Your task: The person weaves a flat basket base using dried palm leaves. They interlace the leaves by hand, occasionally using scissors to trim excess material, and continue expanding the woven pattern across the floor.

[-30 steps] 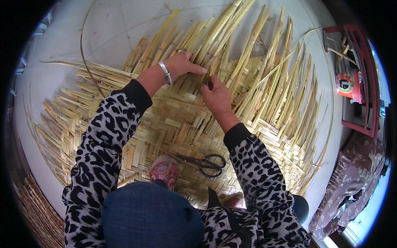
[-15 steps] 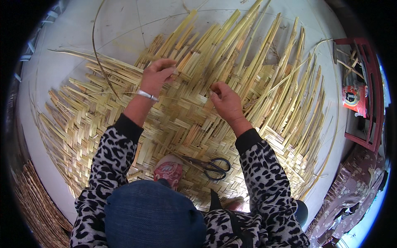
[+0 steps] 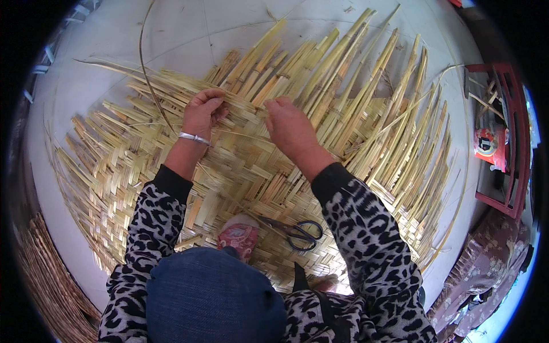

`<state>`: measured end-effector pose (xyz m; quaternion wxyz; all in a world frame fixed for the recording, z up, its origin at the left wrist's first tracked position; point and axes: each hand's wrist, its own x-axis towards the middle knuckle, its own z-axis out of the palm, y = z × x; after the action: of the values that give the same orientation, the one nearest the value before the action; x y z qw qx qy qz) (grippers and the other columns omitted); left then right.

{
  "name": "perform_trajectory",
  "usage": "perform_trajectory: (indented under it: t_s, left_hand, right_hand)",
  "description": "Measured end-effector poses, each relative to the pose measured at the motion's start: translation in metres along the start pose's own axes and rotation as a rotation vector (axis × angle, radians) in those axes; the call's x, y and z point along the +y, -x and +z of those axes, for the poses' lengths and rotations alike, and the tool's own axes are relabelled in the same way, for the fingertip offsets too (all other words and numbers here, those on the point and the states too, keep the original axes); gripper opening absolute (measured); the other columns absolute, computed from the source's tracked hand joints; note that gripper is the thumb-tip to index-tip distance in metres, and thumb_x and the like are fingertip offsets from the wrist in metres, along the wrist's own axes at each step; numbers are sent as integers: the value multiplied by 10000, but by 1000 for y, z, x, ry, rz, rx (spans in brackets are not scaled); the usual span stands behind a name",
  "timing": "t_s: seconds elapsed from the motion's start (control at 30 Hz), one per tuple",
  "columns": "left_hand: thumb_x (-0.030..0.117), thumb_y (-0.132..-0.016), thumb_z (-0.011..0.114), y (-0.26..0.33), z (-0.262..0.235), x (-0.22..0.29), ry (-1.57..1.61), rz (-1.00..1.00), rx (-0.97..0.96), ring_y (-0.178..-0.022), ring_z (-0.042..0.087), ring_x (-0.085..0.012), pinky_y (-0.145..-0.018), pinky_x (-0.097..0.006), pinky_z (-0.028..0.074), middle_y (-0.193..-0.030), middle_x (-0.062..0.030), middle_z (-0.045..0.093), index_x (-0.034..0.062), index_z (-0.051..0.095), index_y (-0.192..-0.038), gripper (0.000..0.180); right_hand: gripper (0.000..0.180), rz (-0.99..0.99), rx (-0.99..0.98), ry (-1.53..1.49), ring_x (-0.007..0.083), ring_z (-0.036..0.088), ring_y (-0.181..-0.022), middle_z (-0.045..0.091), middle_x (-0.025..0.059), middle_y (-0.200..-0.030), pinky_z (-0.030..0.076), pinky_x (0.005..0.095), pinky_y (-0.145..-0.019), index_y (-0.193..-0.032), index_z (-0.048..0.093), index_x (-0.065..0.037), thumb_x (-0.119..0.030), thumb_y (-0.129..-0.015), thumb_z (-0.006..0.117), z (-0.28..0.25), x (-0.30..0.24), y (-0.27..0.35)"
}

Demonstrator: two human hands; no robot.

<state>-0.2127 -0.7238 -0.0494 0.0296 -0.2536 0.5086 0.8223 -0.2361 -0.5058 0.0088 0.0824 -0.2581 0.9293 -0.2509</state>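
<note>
A large mat (image 3: pixel 229 171) woven from pale yellow split-cane strips lies on the floor, its loose strip ends fanning out along the far and side edges. My left hand (image 3: pixel 203 114), with a silver bracelet at the wrist, is closed over the far part of the weave, thumb and fingers together on a cane strip. To its right my right hand (image 3: pixel 290 128) is pinched closed, knuckles up, at the base of the loose ends; a strip seems to run between both hands. My right fingertips are partly hidden. Black-handled scissors (image 3: pixel 303 235) rest on the mat nearer to me.
Beside the scissors my pink shoe (image 3: pixel 238 235) stands on the mat. A dark red wooden frame (image 3: pixel 517 137) with a red packet (image 3: pixel 492 148) is at the right, above a patterned brown cloth (image 3: pixel 486 268). Brown stalks (image 3: pixel 54 280) lie at lower left.
My right hand has moved left and a little away from me, closer to my left hand. My left hand has shifted slightly left and down onto the strips.
</note>
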Motion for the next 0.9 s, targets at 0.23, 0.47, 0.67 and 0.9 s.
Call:
perform_trajectory:
  t_s: [0.23, 0.47, 0.67, 0.9]
  left_hand:
    - [13, -886, 558, -10, -7, 22, -21, -19, -207, -836, 645, -148, -725, -262, 555, -906, -39, 649, 37, 641, -947, 105]
    - [77, -825, 596, -76, 33, 21, -983, 333, -380, -851, 656, -306, -718, -393, 526, -900, -187, 662, -30, 625, -980, 191]
    - [242, -826, 642, -86, 74, 16, -1601, 379, -276, -875, 625, -433, -770, -482, 499, -939, -259, 650, -12, 625, -972, 294]
    - [405, -716, 770, -93, 90, 53, -1390, 50, -452, -883, 663, -343, -782, -409, 514, -937, -217, 687, -11, 687, -962, 491]
  right_hand:
    - [231, 259, -2, -57, 355, 626, -848, 632, 159, -882, 495, 449, -729, -873, 647, -57, -285, -836, 648, 20, -18, -21]
    - [291, 414, 108, -127, 366, 631, -763, 648, 166, -745, 488, 449, -697, -845, 646, -55, -342, -842, 595, 21, -16, -25]
    - [303, 425, 150, -148, 384, 623, -755, 643, 185, -750, 482, 441, -687, -847, 629, -29, -328, -831, 582, 17, -15, -18]
    - [248, 410, 224, -296, 426, 621, -774, 645, 224, -769, 483, 491, -710, -867, 606, -16, -258, -826, 567, 10, -18, -10]
